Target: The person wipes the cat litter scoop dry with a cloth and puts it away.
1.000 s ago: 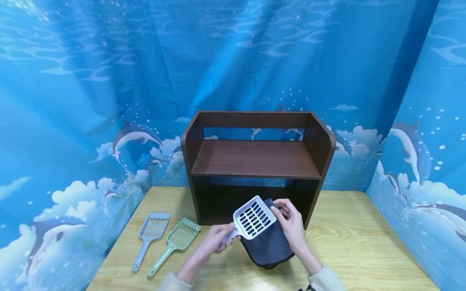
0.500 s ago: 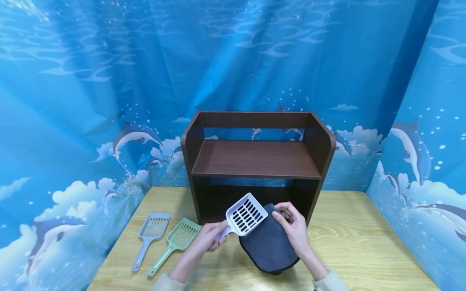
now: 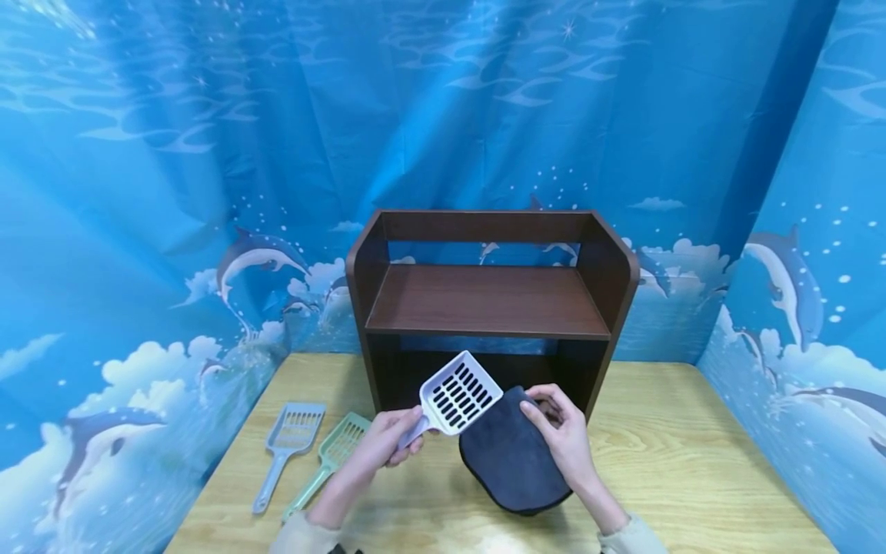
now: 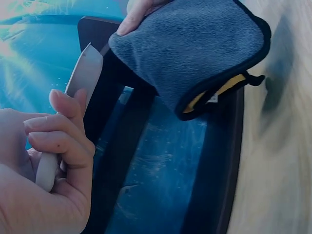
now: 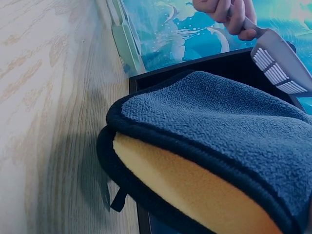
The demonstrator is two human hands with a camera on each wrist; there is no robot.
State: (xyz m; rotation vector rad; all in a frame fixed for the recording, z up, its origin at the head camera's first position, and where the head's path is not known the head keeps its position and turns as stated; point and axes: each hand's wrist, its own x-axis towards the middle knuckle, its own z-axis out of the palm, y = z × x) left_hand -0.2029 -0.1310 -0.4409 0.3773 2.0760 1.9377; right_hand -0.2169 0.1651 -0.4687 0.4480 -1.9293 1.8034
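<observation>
My left hand [image 3: 393, 440] grips the handle of a pale lilac slotted litter scoop [image 3: 462, 392], held up in front of the shelf. At the upper corner of a dark grey cloth [image 3: 512, 462], my right hand [image 3: 564, 435] pinches the fabric. This folded cloth [image 5: 214, 117] is plush with black edging, and its yellow inner side [image 5: 185, 180] shows in the right wrist view. Scoop and cloth stand close together; whether they touch is hard to tell in the head view. A blue-grey scoop [image 3: 294, 431] and a green scoop [image 3: 339, 446] lie left of my left hand.
A dark brown two-tier shelf [image 3: 484, 300] stands at the back middle of the wooden table [image 3: 692, 462]. Behind and beside it hangs a blue curtain [image 3: 277, 154] printed with dolphins.
The left hand has carried the lilac scoop left and upward, away from over the cloth. The right hand has shifted slightly, and more of the cloth's face shows.
</observation>
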